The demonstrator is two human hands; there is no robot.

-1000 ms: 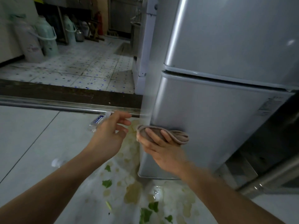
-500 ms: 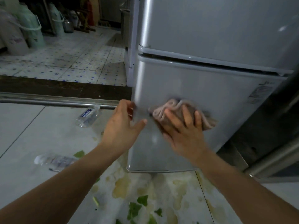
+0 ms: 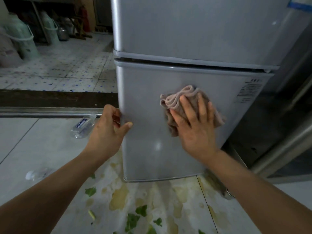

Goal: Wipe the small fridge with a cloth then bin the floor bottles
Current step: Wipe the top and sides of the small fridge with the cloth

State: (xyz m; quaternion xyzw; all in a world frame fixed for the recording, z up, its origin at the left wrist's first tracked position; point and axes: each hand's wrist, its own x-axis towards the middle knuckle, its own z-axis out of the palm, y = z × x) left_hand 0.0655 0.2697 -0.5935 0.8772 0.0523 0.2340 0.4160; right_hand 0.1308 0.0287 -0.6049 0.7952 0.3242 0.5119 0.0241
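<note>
From over the person's shoulders, the right hand point(image 3: 196, 125) lies flat, fingers straight, pressing a bunched pinkish cloth point(image 3: 181, 100) against the lower door of the small fridge point(image 3: 168, 73), so the whole palm pushes the wipe. The left hand point(image 3: 108, 130) curls its grip round the door's left edge, thumb on the front, likely steadying the fridge against that push. Two clear bottles wait on the floor: one point(image 3: 82, 125) just beyond the left hand, another point(image 3: 36, 173) beside the left forearm, among spilled leaves and yellowish stains
</note>
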